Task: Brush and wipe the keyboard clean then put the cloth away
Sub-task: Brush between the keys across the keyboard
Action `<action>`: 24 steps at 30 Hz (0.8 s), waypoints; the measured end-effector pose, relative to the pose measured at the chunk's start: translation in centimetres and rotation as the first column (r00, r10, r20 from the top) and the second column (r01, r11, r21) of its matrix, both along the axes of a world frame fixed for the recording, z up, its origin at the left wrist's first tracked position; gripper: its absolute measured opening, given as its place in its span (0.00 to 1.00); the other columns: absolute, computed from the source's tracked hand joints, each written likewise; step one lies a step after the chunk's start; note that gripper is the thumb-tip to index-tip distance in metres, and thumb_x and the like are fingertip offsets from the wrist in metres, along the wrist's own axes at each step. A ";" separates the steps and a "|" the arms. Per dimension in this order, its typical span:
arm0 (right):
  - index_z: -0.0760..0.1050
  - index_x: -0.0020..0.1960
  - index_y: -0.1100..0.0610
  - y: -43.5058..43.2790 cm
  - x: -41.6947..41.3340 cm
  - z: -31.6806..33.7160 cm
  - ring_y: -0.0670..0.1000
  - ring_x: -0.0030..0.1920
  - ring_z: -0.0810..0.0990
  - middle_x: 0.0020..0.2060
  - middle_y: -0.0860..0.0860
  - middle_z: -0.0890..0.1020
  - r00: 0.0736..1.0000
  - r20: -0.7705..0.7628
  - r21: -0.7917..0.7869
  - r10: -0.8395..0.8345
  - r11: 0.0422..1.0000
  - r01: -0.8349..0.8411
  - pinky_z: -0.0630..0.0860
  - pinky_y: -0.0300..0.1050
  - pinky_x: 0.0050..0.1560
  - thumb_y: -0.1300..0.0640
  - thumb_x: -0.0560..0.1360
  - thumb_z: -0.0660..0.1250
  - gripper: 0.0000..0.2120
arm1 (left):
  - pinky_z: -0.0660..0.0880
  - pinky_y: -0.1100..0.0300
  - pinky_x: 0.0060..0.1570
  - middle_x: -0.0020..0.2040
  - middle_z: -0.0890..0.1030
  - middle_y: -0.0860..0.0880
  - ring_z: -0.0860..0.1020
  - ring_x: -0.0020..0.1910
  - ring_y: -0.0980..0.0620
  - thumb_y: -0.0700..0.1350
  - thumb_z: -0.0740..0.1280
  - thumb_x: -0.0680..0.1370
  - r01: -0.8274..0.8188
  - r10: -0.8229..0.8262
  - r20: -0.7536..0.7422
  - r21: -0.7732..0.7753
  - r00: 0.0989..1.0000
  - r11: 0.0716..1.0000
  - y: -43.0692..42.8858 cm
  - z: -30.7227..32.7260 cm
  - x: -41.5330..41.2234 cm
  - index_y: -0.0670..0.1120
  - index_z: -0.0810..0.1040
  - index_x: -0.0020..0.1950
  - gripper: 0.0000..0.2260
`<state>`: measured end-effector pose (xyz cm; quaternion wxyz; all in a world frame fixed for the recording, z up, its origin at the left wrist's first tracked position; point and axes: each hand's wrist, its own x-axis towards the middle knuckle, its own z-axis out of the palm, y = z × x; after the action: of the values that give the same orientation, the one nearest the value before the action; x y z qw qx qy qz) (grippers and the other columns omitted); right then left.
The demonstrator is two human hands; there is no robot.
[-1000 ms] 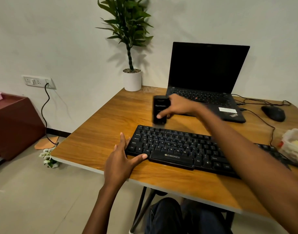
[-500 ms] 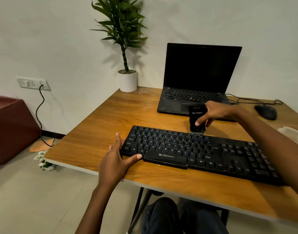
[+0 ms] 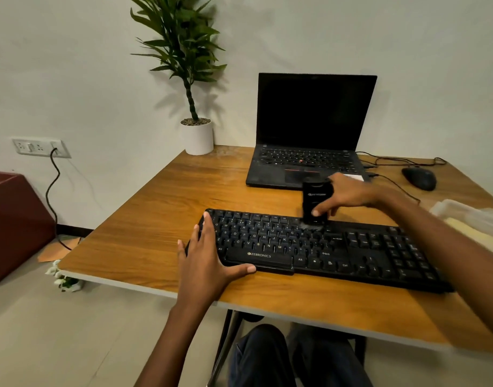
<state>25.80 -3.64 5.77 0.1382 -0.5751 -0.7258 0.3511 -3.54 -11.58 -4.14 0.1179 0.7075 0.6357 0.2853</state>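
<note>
A black keyboard [image 3: 337, 247] lies across the front of the wooden table [image 3: 161, 213]. My left hand [image 3: 209, 258] rests flat on the keyboard's left end, fingers spread, thumb along its front edge. My right hand [image 3: 348, 194] grips a black cylindrical brush [image 3: 315, 202] held upright, its pale bristles touching the upper key rows near the middle of the keyboard. A pale cloth [image 3: 474, 222] lies in a clear container at the right edge of the table, partly cut off by my right arm.
An open black laptop [image 3: 309, 129] stands behind the keyboard. A black mouse [image 3: 419, 177] with its cable sits at the back right. A potted plant [image 3: 197, 135] is at the back left corner. A red-brown cabinet [image 3: 13, 224] stands on the floor to the left.
My right hand carried the brush from the keyboard's upper left rightward, then lowered it onto the upper key rows. My left hand stays on the keyboard's left end.
</note>
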 end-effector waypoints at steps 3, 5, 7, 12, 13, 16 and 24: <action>0.72 0.54 0.59 -0.3 1.2 2.4 0.51 0.43 0.80 0.46 0.55 0.79 0.967 0.255 -0.073 0.011 0.997 0.008 0.77 0.38 0.33 0.63 0.67 0.74 0.19 | 0.42 0.45 0.73 0.78 0.50 0.48 0.46 0.77 0.51 0.69 0.71 0.60 0.010 -0.010 -0.010 -0.013 1.000 1.000 0.0 0.3 0.2 0.49 0.34 0.76 0.60; 0.72 0.52 0.59 -0.6 -0.9 3.2 0.48 0.39 0.78 0.43 0.53 0.79 0.961 0.276 -0.016 0.034 0.999 -0.031 0.75 0.37 0.32 0.62 0.67 0.74 0.17 | 0.36 0.41 0.71 0.78 0.48 0.51 0.44 0.77 0.51 0.71 0.68 0.61 0.046 -0.047 -0.076 -0.014 0.996 0.999 -0.1 0.7 0.4 0.50 0.34 0.76 0.59; 0.72 0.52 0.58 -1.0 -4.4 2.5 0.48 0.40 0.78 0.42 0.50 0.78 0.995 0.069 0.082 0.068 0.994 -0.074 0.76 0.38 0.36 0.62 0.68 0.74 0.16 | 0.29 0.41 0.67 0.78 0.45 0.52 0.40 0.76 0.53 0.72 0.66 0.61 0.099 -0.100 -0.117 -0.020 0.988 0.995 0.2 0.9 0.7 0.50 0.35 0.77 0.58; 0.75 0.54 0.57 -1.7 -9.2 -1.4 0.48 0.46 0.79 0.46 0.48 0.81 0.994 -0.101 0.264 0.038 0.965 -0.010 0.74 0.38 0.44 0.55 0.66 0.76 0.19 | 0.35 0.43 0.73 0.78 0.46 0.51 0.41 0.77 0.50 0.74 0.64 0.60 0.119 -0.122 -0.124 -0.036 0.985 0.992 0.8 1.0 1.6 0.50 0.38 0.77 0.57; 0.74 0.52 0.55 -1.9 -8.3 -1.4 0.49 0.45 0.79 0.44 0.48 0.81 0.993 -0.114 0.221 0.032 0.975 -0.006 0.75 0.36 0.42 0.56 0.66 0.76 0.17 | 0.37 0.44 0.73 0.78 0.47 0.50 0.42 0.77 0.49 0.76 0.62 0.58 0.110 -0.114 -0.123 -0.036 0.986 0.993 0.9 0.9 1.5 0.50 0.39 0.77 0.58; 0.72 0.48 0.54 -2.8 -3.3 -0.4 0.51 0.43 0.79 0.42 0.50 0.79 0.999 -0.039 0.112 0.023 0.994 -0.018 0.75 0.31 0.37 0.62 0.67 0.75 0.15 | 0.37 0.47 0.73 0.78 0.47 0.50 0.42 0.77 0.49 0.82 0.54 0.51 0.090 -0.093 -0.141 -0.025 0.986 0.996 0.9 0.4 1.2 0.49 0.39 0.77 0.63; 0.72 0.48 0.55 -3.4 -2.3 3.0 0.46 0.37 0.78 0.41 0.50 0.78 0.980 0.182 0.019 0.078 0.996 -0.083 0.74 0.35 0.33 0.62 0.68 0.74 0.13 | 0.37 0.47 0.73 0.78 0.47 0.50 0.43 0.77 0.48 0.81 0.49 0.52 0.078 -0.084 -0.173 -0.040 0.981 0.996 1.0 0.2 1.2 0.49 0.39 0.78 0.62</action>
<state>23.47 -7.08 8.76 0.0649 -0.5730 -0.7626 0.2931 -2.30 -10.53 -3.92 0.0849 0.7531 0.6188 0.2065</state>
